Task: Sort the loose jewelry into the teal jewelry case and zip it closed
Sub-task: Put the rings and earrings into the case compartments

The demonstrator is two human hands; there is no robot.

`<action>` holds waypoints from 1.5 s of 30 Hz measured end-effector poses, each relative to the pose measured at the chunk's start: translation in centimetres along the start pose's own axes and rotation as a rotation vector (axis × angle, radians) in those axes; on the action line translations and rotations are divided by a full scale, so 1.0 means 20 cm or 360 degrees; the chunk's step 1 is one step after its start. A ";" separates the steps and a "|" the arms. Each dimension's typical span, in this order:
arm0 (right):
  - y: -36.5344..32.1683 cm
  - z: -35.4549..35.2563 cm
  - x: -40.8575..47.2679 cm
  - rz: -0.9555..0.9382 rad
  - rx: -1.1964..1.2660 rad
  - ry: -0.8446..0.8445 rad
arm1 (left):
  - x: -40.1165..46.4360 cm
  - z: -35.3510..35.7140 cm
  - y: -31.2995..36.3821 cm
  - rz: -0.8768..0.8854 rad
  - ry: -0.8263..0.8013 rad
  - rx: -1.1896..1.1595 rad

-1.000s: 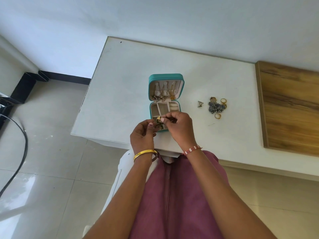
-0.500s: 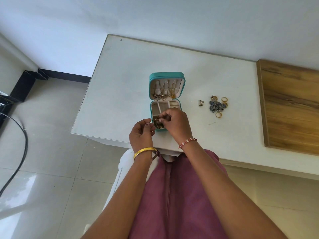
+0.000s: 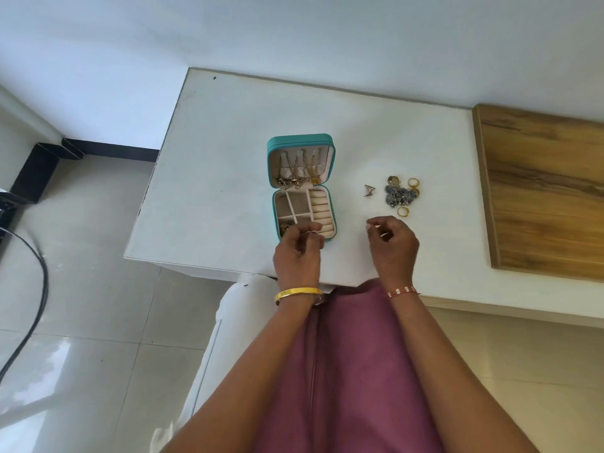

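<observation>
Now teal jewelry case (image 3: 301,188) lies open on tabletop (image 3: 228,132); loose jewelry pile (image 3: 401,195) well right of it. Left hand (image 3: 298,253) curled at the case's near edge, contents unclear; right hand (image 3: 392,245) loosely curled, empty, near pile. Risk: rings roll off when grabbed.

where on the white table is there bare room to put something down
Bare patches: left of the teal jewelry case out to the table edge, behind the case toward the wall, and between the loose jewelry and the wooden board. Crowded: the near edge, where the left hand and right hand hover.
</observation>
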State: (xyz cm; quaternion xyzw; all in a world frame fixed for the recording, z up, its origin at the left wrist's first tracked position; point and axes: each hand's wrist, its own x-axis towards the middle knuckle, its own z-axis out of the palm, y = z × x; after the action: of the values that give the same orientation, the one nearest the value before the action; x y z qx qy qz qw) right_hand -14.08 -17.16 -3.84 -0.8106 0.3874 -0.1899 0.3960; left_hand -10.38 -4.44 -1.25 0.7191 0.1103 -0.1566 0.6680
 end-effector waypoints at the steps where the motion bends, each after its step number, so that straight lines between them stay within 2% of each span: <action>1: 0.03 -0.02 0.02 0.0062 -0.0004 0.0064 | -0.02 0.05 0.01 -0.0001 -0.0062 0.0009; 4: 0.10 -0.06 0.09 0.0200 -0.0028 0.0193 | -0.06 0.20 0.02 0.0003 -0.0241 0.0063; 8: 0.13 -0.07 0.16 0.0123 -0.0245 0.0113 | -0.08 0.33 0.02 -0.0045 -0.0398 0.0121; 13: 0.16 -0.08 0.19 0.0107 -0.0422 0.0071 | -0.04 0.35 0.00 -0.0078 -0.0425 0.0201; 20: 0.17 -0.09 0.17 0.0208 -0.0337 0.0075 | -0.04 0.35 -0.03 -0.0090 -0.0459 0.0281; 23: 0.14 -0.08 0.16 0.0244 -0.0122 -0.0081 | -0.05 0.35 -0.04 -0.0064 -0.0438 0.0308; 26: 0.07 -0.09 0.09 0.0318 0.0290 -0.0435 | -0.05 0.34 -0.07 -0.0039 -0.0319 0.0351; 28: 0.04 -0.11 0.04 0.0281 0.0383 -0.0605 | -0.05 0.33 -0.09 -0.0039 -0.0284 0.0354; 30: 0.03 -0.12 0.02 0.0242 0.0390 -0.0643 | -0.05 0.32 -0.09 -0.0049 -0.0308 0.0340; 37: 0.01 -0.20 0.07 0.0207 0.0495 -0.0620 | 0.01 0.35 -0.08 -0.0110 -0.0286 0.0244; 40: 0.03 -0.19 0.19 0.0233 0.0487 -0.0367 | 0.04 0.39 -0.04 -0.0158 -0.0308 0.0112; 43: 0.10 -0.18 0.36 0.0099 0.0163 0.0003 | 0.07 0.43 -0.01 -0.0231 -0.0312 -0.0026; 45: 0.15 -0.20 0.45 -0.0026 -0.0148 0.0035 | 0.08 0.45 0.01 -0.0298 -0.0289 -0.0107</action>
State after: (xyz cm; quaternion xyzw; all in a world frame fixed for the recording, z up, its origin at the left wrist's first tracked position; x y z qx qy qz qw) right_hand -12.37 -27.39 -3.70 -0.8291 0.3934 -0.1839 0.3521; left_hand -9.54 -13.45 -2.19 0.6657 0.1213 -0.2789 0.6814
